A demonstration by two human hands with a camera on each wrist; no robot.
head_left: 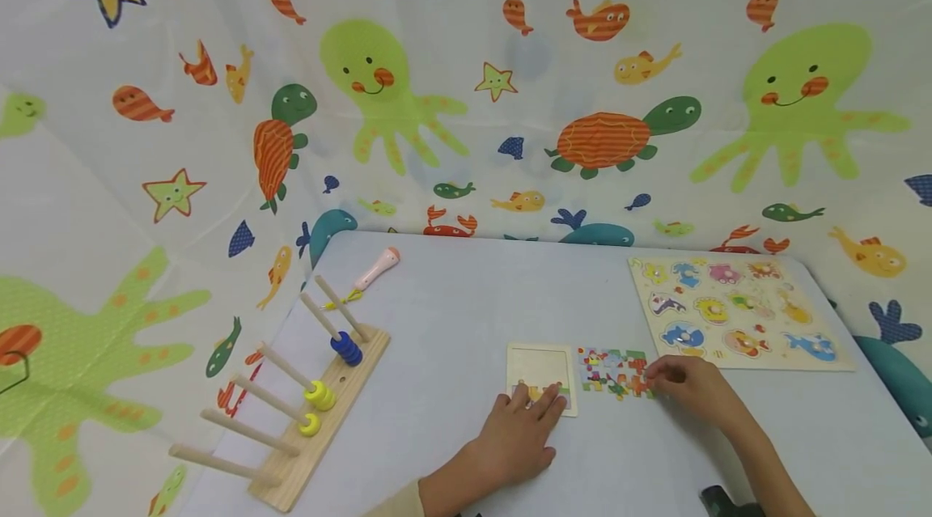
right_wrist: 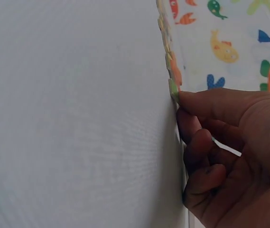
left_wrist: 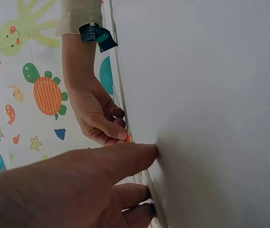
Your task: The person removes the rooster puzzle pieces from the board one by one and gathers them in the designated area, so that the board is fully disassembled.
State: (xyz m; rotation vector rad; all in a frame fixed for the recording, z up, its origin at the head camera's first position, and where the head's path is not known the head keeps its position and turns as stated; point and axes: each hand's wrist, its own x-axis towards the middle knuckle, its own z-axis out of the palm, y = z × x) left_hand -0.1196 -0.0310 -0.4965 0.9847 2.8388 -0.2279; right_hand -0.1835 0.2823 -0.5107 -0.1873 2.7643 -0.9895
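Note:
My left hand [head_left: 518, 438] rests on the lower part of a small wooden puzzle tray [head_left: 540, 362], fingers spread over a strip of coloured pieces along its bottom. To the tray's right lies a patch of colourful jigsaw pieces [head_left: 615, 371], partly joined, with gaps between some. My right hand [head_left: 692, 389] is at the right edge of that patch. In the right wrist view, its thumb and forefinger pinch a green-edged jigsaw piece [right_wrist: 173, 90] at the table surface, while the other fingers curl beneath. The picture on that piece is hidden.
A wooden peg board [head_left: 342, 400] with blue and yellow rings stands at the left. Behind it lies a pink microphone-shaped toy [head_left: 379, 268]. A sea-animal knob puzzle [head_left: 735, 311] sits at the back right. A dark object [head_left: 721, 502] is near the right forearm.

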